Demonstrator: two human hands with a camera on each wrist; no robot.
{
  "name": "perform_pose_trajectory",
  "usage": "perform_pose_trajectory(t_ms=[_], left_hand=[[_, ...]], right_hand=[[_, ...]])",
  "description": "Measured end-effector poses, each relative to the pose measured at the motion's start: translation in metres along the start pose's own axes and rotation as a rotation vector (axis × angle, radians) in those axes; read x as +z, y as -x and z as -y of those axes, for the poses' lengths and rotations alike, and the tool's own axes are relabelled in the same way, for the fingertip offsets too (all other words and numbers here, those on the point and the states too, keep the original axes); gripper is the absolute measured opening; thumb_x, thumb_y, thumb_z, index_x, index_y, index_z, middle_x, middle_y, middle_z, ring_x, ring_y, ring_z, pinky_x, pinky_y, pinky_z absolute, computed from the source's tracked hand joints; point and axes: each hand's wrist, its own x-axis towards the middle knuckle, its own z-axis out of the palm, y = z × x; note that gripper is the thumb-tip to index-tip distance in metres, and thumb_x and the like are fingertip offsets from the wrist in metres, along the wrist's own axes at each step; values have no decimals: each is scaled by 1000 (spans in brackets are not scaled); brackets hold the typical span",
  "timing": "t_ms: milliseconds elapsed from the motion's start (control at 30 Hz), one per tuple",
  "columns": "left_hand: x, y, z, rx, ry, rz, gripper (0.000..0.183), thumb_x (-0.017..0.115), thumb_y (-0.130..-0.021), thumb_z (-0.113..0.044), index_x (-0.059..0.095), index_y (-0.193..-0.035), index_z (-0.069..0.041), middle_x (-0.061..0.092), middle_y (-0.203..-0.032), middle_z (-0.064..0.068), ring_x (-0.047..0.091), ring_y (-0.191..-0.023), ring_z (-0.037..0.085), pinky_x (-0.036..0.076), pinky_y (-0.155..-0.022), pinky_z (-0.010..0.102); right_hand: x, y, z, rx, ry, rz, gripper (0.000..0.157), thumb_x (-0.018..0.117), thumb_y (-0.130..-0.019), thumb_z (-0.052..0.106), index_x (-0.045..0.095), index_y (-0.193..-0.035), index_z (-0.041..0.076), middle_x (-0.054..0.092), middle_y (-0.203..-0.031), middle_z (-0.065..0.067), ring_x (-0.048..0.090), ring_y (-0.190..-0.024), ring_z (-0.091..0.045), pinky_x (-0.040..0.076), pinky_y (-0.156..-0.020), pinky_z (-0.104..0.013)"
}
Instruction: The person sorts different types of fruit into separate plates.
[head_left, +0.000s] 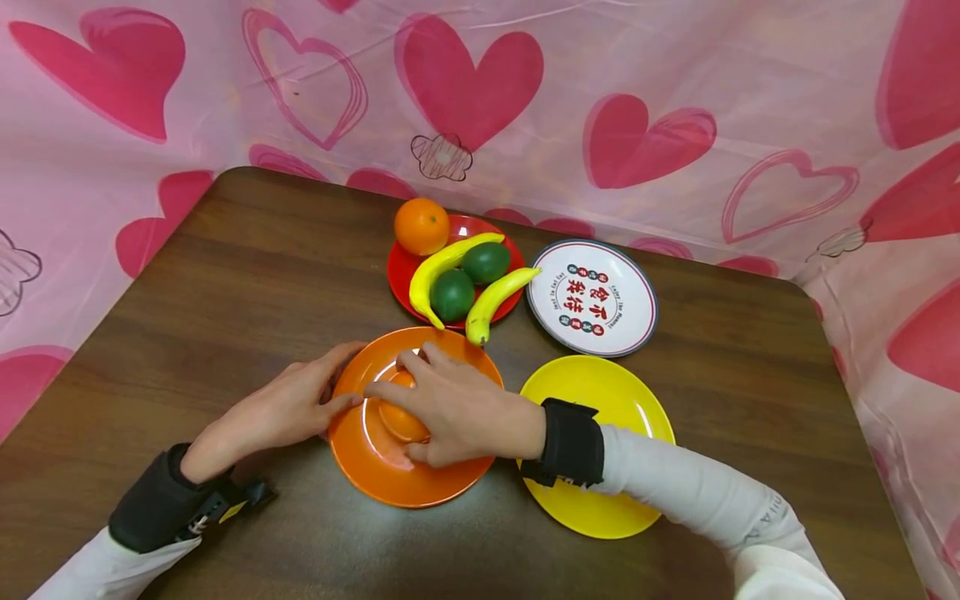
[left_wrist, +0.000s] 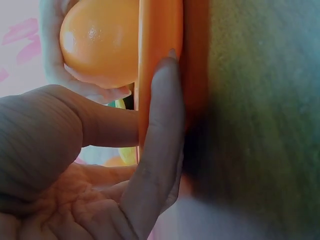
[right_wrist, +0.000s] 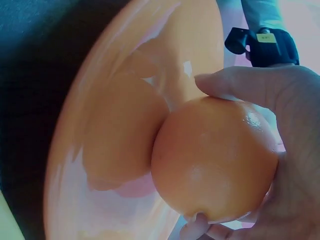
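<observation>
An orange plate (head_left: 405,487) lies on the wooden table in front of the person. The left hand (head_left: 288,404) grips its left rim, thumb on the upper side and fingers (left_wrist: 162,110) underneath, as the left wrist view shows. Over the plate, the right hand (head_left: 465,404) holds an orange (right_wrist: 215,160) with its fingers and thumb curled round the fruit. In the head view that hand covers much of the orange; in the right wrist view the fruit sits right at the plate's surface, which mirrors it.
Behind stands a red plate (head_left: 401,279) with another orange (head_left: 422,226), two bananas (head_left: 498,302) and two green fruits (head_left: 452,295). A white plate with red lettering (head_left: 592,296) lies beside it. The right forearm passes above a yellow plate (head_left: 592,512). A heart-patterned cloth (head_left: 555,150) hangs behind the table.
</observation>
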Motion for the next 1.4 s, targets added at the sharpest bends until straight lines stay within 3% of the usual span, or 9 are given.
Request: perform_pose_trajectory(t_ms=[167,300,500,667,933,1100,1233,1400], left_hand=[[1,0,-1,-6,23,2,72,66,-90,-30,31,-148,-6,57,-112,11,55,-75,17,52,-69,31],[2,1,0,-11,48,6,72,66,-90,-28,30,-149,-6,56,-104,10,56,-68,17,51,-63,30],[3,3,-2,-28,99,14,75,66,-90,-27,27,-150,-7,55,-100,11,58,-63,19,52,-59,33],[4,5,-6,-55,171,27,76,66,-91,-28,24,-152,-9,56,-95,12,62,-60,21,53,-57,34],[12,8,-10,-87,139,3,78,64,-91,-33,22,-153,-11,55,-84,9,59,-53,21,52,-55,33],[14,8,-9,-81,134,-1,78,65,-91,-32,23,-153,-12,54,-86,9,58,-52,21,52,-54,33],[16,7,-8,-77,148,0,78,64,-91,-32,23,-154,-12,54,-85,9,59,-52,21,51,-53,33],[16,6,-9,-71,146,0,77,64,-91,-32,23,-154,-13,54,-84,9,59,-52,21,51,-53,33]], right_hand=[[1,0,1,6,-5,-11,78,60,-84,61,32,-151,31,39,-142,-9,36,-126,-28,32,-106,-43],[-6,4,2,32,-30,-28,82,51,-84,72,32,-152,32,39,-144,-9,36,-128,-28,40,-99,-43],[-27,7,-5,76,-42,-137,79,44,-85,75,34,-151,33,41,-143,-7,40,-123,-23,49,-86,-37],[-45,-3,-30,112,-17,-313,72,46,-87,70,42,-146,29,48,-127,-3,46,-106,-18,44,-78,-28],[-64,-43,-91,305,-41,-492,69,50,-88,64,42,-144,25,46,-133,-7,46,-112,-23,48,-84,-34],[-72,-70,-115,338,-59,-451,76,51,-88,63,33,-152,26,43,-141,-13,47,-118,-28,49,-91,-37],[-76,-90,-127,333,-51,-374,80,54,-88,60,28,-154,25,38,-146,-20,45,-125,-34,45,-99,-44],[-77,-108,-134,395,-53,-261,85,55,-86,63,23,-156,27,30,-154,-21,39,-134,-41,40,-103,-53]])
